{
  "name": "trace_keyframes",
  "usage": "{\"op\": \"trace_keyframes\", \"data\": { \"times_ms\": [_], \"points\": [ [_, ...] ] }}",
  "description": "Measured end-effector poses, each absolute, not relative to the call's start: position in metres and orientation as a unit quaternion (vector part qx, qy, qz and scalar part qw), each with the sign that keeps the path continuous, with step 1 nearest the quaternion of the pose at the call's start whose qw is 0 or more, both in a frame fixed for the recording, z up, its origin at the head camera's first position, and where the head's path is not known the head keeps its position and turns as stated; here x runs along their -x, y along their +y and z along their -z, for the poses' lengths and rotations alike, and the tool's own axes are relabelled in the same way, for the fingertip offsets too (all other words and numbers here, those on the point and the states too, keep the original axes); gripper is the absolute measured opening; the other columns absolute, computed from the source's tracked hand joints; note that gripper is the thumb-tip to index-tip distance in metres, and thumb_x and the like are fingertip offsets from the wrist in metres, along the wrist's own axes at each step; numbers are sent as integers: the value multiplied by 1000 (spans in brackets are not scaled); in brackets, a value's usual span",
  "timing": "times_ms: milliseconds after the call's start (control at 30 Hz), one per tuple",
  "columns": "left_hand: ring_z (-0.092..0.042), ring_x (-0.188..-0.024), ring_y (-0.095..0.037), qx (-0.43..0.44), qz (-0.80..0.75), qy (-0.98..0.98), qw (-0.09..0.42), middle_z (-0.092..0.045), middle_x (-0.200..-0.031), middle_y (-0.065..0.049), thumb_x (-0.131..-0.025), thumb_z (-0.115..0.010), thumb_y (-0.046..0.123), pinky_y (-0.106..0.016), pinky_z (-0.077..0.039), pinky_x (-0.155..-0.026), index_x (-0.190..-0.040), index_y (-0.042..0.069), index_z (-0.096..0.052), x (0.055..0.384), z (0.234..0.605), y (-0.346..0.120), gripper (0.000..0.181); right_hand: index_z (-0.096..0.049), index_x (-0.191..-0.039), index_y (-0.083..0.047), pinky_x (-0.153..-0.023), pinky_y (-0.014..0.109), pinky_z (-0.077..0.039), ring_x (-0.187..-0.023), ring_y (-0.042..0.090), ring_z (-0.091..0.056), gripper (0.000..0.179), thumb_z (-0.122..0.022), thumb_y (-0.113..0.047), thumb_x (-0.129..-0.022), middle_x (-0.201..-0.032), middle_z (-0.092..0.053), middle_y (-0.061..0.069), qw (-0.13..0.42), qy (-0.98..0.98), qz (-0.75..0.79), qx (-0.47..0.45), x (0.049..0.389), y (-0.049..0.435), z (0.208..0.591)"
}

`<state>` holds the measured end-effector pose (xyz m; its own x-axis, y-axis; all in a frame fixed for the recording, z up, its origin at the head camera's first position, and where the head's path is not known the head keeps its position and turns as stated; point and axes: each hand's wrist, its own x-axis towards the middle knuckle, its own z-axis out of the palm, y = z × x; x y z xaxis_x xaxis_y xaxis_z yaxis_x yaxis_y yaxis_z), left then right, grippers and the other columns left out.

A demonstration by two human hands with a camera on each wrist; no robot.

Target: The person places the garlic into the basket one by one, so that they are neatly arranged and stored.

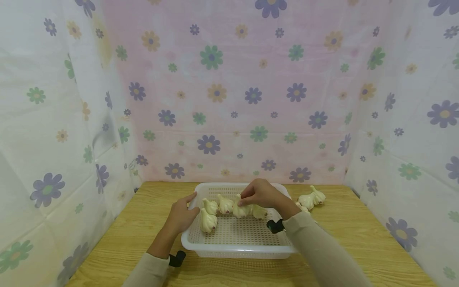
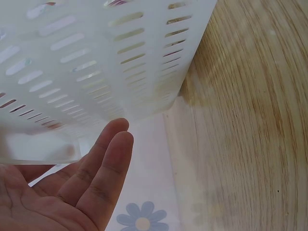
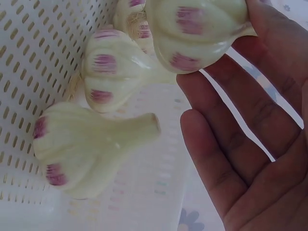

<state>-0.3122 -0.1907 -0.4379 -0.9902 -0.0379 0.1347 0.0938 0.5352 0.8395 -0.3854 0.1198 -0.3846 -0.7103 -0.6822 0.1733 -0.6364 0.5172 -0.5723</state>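
My right hand (image 1: 263,194) reaches over a white plastic basket (image 1: 238,249) and pinches a garlic bulb (image 3: 197,33) by its stem. This bulb is pale with purple streaks, and it hangs among the other bulbs in the basket. Along the back and left of the basket lie several more, including one garlic bulb (image 1: 208,220) nearest the left wall and another garlic bulb (image 1: 225,204) beside the held one. My left hand (image 1: 183,214) holds the basket's left rim, thumb at the inner side. In the left wrist view, its fingers (image 2: 108,168) lie along the slotted outer wall.
To the right of the basket, a few loose garlic bulbs (image 1: 317,196) lie on the wooden table (image 1: 358,235), partly behind the right forearm. Flowered cloth (image 1: 236,79) encloses the table at the back and both sides. Dark wrist mounts (image 1: 177,259) stick out below the wrists.
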Motion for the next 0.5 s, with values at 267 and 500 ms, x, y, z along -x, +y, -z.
{"op": "trace_keyframes", "data": {
  "times_ms": [267, 500],
  "points": [
    [-57, -48, -18, 14, 475, -877, 71, -60, -140, -28, -92, -59, 16, -28, -53, -47, -156, 13, -47, 311, 438, -190, 65, -83, -81, -30, -68, 26, -54, -74, 4, -63, 10, -81, -38, -88, -89, -79, -13, 60, 870, 316, 373, 387, 101, 392],
    [-50, -45, -15, 18, 474, -878, 70, -57, -143, -31, -92, -59, 16, -27, -51, -46, -156, 12, -47, 308, 435, -189, 65, -84, -89, -27, -71, 31, -61, -80, 13, -73, 12, -82, -39, -87, -96, -79, -9, 105, 867, 339, 350, 387, 91, 396]
  ]
}}
